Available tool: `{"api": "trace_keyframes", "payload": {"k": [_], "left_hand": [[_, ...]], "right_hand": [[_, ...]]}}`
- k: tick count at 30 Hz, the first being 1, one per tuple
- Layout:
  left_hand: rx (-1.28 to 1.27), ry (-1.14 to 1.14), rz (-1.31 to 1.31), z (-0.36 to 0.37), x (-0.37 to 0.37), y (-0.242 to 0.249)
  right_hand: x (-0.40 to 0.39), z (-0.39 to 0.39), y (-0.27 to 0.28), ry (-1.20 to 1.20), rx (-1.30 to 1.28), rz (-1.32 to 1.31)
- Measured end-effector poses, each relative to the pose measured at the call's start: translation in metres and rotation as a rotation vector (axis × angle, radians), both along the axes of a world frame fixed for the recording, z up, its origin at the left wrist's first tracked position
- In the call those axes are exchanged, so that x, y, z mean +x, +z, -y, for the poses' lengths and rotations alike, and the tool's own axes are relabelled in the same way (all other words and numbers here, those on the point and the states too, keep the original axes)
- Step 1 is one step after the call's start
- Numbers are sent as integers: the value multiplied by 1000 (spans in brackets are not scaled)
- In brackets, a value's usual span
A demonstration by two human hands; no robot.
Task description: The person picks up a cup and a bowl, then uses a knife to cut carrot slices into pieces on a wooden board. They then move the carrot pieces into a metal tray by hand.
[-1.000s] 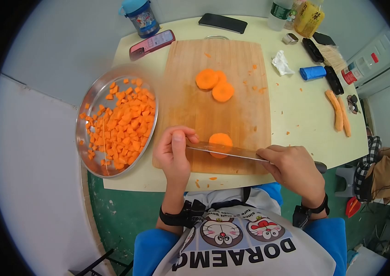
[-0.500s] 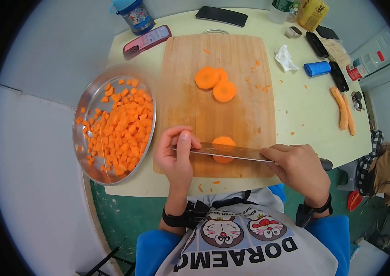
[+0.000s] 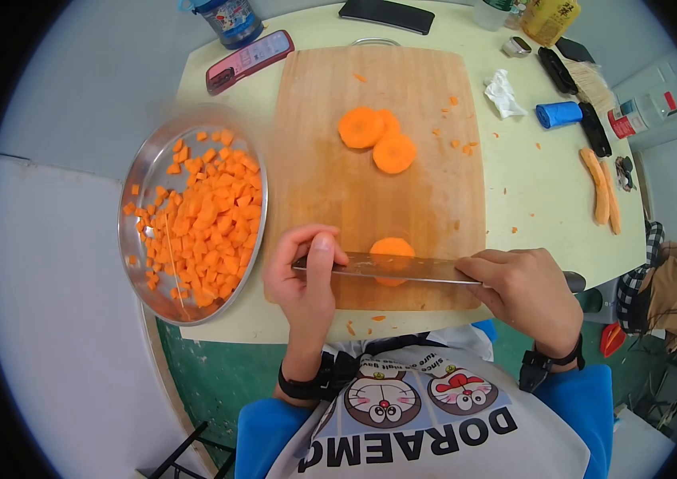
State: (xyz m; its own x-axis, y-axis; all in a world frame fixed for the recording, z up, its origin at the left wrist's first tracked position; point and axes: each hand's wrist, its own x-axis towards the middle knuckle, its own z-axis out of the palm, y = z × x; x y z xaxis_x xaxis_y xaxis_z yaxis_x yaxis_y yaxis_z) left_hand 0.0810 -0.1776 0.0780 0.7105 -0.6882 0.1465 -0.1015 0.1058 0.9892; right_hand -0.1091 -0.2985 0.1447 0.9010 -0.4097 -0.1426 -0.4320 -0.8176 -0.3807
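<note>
A knife (image 3: 410, 268) lies crosswise over a round carrot slice (image 3: 392, 247) near the front of the wooden cutting board (image 3: 314, 184). My right hand (image 3: 522, 291) is closed on the knife at the handle end, its fingers on the blade. At the other end, my left hand (image 3: 306, 275) pinches the blade's tip between thumb and fingers. Farther back on the board, several carrot slices (image 3: 394, 152) overlap. To the left stands a metal tray (image 3: 125, 239) with many diced carrot pieces (image 3: 215, 211).
Behind the board lie a red-edged phone (image 3: 250, 61) and a black phone (image 3: 386, 15), with a blue bottle (image 3: 230, 22) at the back left. On the right are a crumpled tissue (image 3: 503, 94), a blue roll (image 3: 559, 115) and peeled carrots (image 3: 600, 188).
The view has shifted slightly. Both hands keep their hold on the knife, which remains over the carrot slice.
</note>
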Motion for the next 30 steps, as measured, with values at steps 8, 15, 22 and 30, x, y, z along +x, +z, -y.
{"api": "trace_keyframes", "payload": {"k": [8, 15, 22, 30], "left_hand": [[25, 1, -21, -1, 0, 2], [28, 30, -6, -3, -1, 2], [30, 36, 13, -2, -2, 3], [24, 27, -19, 0, 2, 0]], "right_hand": [[3, -1, 7, -33, 11, -112], [2, -3, 2, 0, -32, -16], [2, -1, 5, -5, -31, -25], [5, 2, 6, -20, 19, -45]]}}
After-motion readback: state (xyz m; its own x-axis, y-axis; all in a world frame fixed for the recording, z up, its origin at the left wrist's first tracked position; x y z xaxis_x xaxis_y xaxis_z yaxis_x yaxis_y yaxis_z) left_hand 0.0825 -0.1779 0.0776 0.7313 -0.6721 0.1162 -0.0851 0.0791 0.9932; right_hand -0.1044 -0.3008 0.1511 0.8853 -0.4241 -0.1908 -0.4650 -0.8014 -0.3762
